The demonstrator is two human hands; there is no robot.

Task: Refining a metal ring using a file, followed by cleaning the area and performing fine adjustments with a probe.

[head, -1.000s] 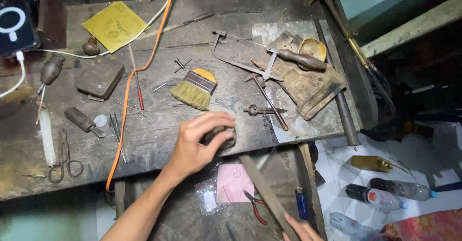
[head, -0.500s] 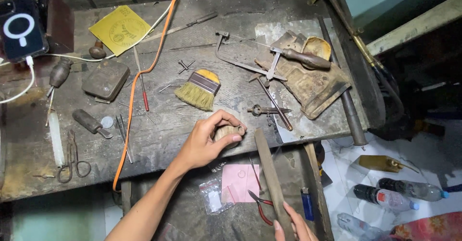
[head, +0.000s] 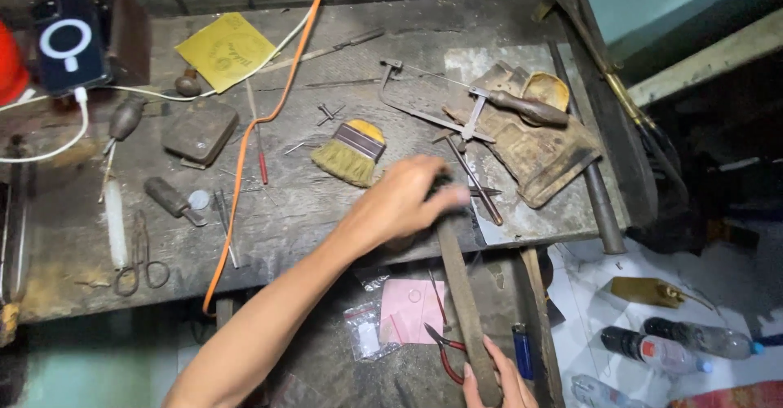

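Note:
My left hand reaches over the front edge of the worn workbench, just below the brush. Its fingers are curled around a small dark piece, which is mostly hidden by them. A long flat file runs from under that hand down to the bottom of the view. There my right hand grips its lower end. The left fingertips are blurred.
On the bench lie a yellow-bristled brush, a saw frame, a brown leather cloth, an orange cable, scissors and a phone. Below the bench are pink paper, red-handled pliers and bottles.
My left hand has slid right along the bench edge with the dark piece. The file has come up from the bottom until its top end sits under that hand.

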